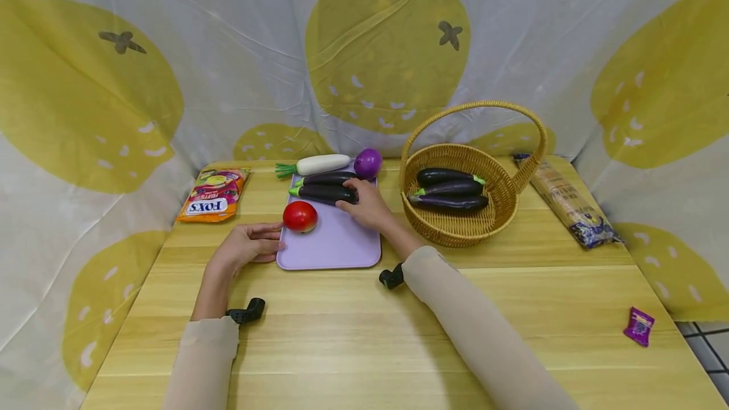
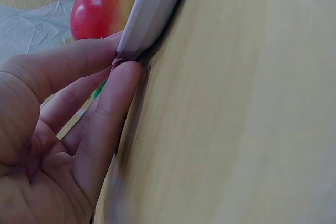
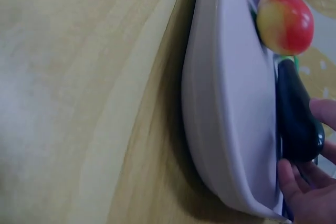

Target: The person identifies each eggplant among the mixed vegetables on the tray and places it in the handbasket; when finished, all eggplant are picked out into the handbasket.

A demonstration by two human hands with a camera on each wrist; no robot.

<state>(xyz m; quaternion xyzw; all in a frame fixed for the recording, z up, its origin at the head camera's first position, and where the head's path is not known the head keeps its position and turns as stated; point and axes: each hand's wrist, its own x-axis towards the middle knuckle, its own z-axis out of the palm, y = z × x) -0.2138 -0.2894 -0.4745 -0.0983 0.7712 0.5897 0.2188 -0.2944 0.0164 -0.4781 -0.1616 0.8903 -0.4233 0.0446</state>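
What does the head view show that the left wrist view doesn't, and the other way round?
Only the head view: the handled basket with three eggplants in it, the purple wrapped sweet, and the right hand gripping another eggplant.

Only the left wrist view: the palm side of the left hand up close, with fingertips at the rim of the tray.

Both: the left hand, the tray, the red fruit and the wooden table.

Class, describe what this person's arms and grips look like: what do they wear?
Pale beige sleeves that stop short of the wrists. A small black camera sits near each cuff, no cable visible. The left grip and right grip are gloveless.
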